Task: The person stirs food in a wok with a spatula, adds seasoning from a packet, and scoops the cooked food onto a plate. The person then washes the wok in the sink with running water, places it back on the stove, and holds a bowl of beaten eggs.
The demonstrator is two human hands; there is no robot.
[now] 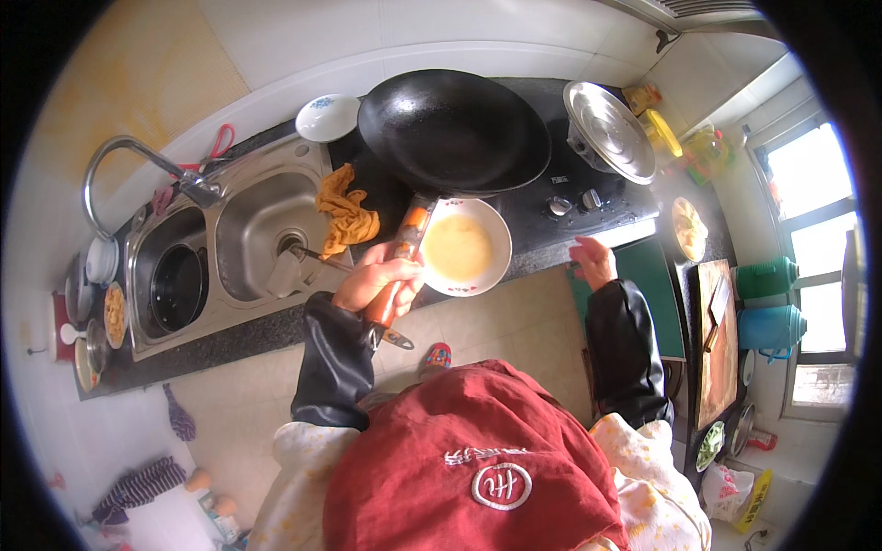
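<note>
My left hand [377,279] is wrapped around the orange-brown handle [415,224] of a black wok [458,131]. The wok sits tilted over the stove, with only a dark sheen visible inside. Beside the handle, at the counter's front edge, a white bowl [503,251] contains pale yellow liquid [458,246]. My right hand [595,260] is in front of the stove below its knobs [575,203], holding nothing, fingers a little apart. A thin utensil shaft [324,259] runs from the sink towards my left hand; whether the hand touches it is hidden.
Left are a double steel sink [238,293] with a black pan [179,288], a faucet [200,187] and an orange cloth [346,210]. A white bowl [328,118] stands behind. A metal lid [610,131] is right of the wok; a cleaver [719,303] lies on a cutting board [716,372].
</note>
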